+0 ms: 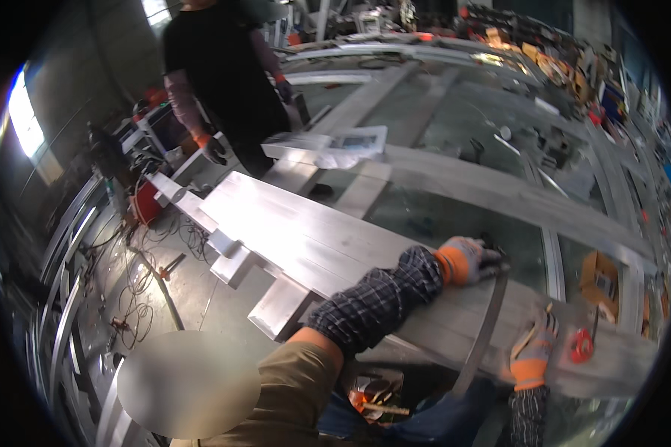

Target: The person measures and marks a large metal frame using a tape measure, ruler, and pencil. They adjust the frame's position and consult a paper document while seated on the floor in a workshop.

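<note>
Several wide silver metal tubes [306, 235] lie side by side as a broad slab in front of me. A long flat metal strip [484, 335], like a ruler or square blade, runs across them toward my body. My left hand [466, 261], in a grey glove with an orange cuff, is closed over the strip's far end. To the right, my right hand [535, 344], gloved alike, rests low over the tubes. A thin tan pencil-like stick [525, 340] shows in its fingers. A red tape measure [580, 346] sits just right of that hand.
A person [227, 82] in dark clothes and gloves stands at the back left. A plastic-wrapped piece [350, 145] lies on the metal frame [470, 175] beyond the tubes. Shorter tube ends [279, 307] jut out at the left. A cardboard box [599, 279] stands at right; cables [138, 298] trail on the floor.
</note>
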Available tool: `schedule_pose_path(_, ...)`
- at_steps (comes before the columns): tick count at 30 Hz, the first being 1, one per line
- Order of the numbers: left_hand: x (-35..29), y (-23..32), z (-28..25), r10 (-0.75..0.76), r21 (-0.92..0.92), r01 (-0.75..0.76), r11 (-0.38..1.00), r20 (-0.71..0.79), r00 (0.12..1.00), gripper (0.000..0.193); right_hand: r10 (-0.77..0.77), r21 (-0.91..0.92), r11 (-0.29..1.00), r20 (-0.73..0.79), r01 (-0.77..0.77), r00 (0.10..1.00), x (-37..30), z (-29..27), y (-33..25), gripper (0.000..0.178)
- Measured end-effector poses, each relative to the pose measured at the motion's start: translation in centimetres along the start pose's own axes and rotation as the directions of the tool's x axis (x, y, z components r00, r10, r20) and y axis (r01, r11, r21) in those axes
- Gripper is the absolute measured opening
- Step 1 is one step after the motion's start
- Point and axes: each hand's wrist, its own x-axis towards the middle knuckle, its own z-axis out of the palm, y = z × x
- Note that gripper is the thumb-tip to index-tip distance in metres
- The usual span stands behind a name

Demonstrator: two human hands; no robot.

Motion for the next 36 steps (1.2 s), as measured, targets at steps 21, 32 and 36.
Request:
schedule_pose_path(21,1.1,0.1,0.0,0.048,0.022,-0.048,0.999,0.029,0.998,0.054,0.049,0.060,0.997,0.021,-0.051,0.999,0.5,-2.1,-1.2,0.062)
schedule_pose_path(32,1.0,0.5,-0.4,0.026,-0.011,-0.025,1.000,0.074,0.997,0.051,0.153,0.033,0.987,0.076,-0.156,0.985,0.0,-2.4,-1.4,0.079)
schedule_pose_path(36,1.1,0.6,-0.6,-0.029,0.021,0.026,0.999,0.140,0.990,0.053,0.156,0.058,0.985,0.092,-0.162,0.983,0.2,-2.6,-1.7,0.081)
